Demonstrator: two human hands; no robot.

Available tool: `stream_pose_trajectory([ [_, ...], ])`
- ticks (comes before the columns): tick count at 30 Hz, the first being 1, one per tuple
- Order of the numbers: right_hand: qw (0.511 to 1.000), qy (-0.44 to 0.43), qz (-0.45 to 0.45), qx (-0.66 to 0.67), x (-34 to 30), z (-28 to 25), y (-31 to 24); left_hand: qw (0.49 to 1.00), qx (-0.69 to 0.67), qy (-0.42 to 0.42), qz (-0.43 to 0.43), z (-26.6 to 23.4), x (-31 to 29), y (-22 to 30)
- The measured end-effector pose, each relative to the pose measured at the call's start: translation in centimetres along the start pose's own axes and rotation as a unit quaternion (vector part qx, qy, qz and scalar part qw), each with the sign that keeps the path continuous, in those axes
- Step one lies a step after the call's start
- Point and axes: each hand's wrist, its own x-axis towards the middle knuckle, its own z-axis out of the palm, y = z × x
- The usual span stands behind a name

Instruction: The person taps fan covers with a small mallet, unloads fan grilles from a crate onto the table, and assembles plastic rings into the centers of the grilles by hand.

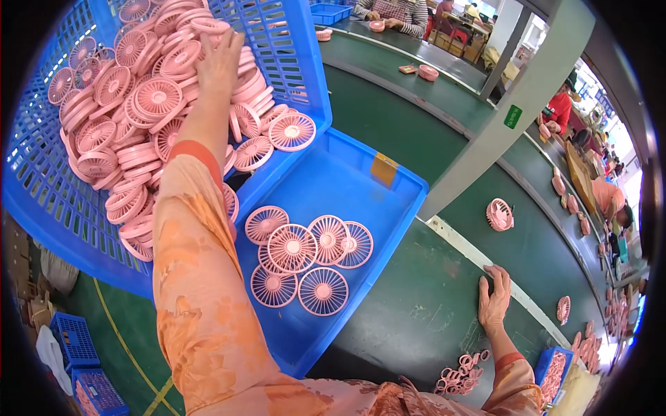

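My left hand reaches into a big blue slatted crate heaped with round pink fan grilles. Its fingers lie stretched over the grilles at the pile's far side, and no grille is visibly lifted. In front of the crate sits a shallow blue tray, where several pink grilles lie flat and partly overlap. On the right, my right hand rests with outstretched fingers at the edge of the dark green worktable, beside the conveyor, holding nothing.
Small pink rings lie near my right forearm. A grey post rises beyond the tray. Pink fan parts ride on the green conveyor. Blue baskets stand on the floor at left. Co-workers sit across the line.
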Motion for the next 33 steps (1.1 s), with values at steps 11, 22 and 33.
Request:
stream_pose_trajectory([
  [11, 1.0, 0.003, -0.005, 0.008, 0.1, 0.0, -0.3, 0.983, -0.087, 0.076, 0.139, -1.4, -2.4, -2.5],
  [22, 0.999, 0.018, -0.025, 0.013, -0.4, 0.5, 1.2, 0.888, -0.307, 0.139, 0.314, -8.6, -14.4, 2.9],
  [33, 0.999, 0.02, -0.021, 0.032, -0.2, 1.0, 1.1, 0.755, -0.573, 0.099, 0.304, -20.3, -26.9, 12.5],
])
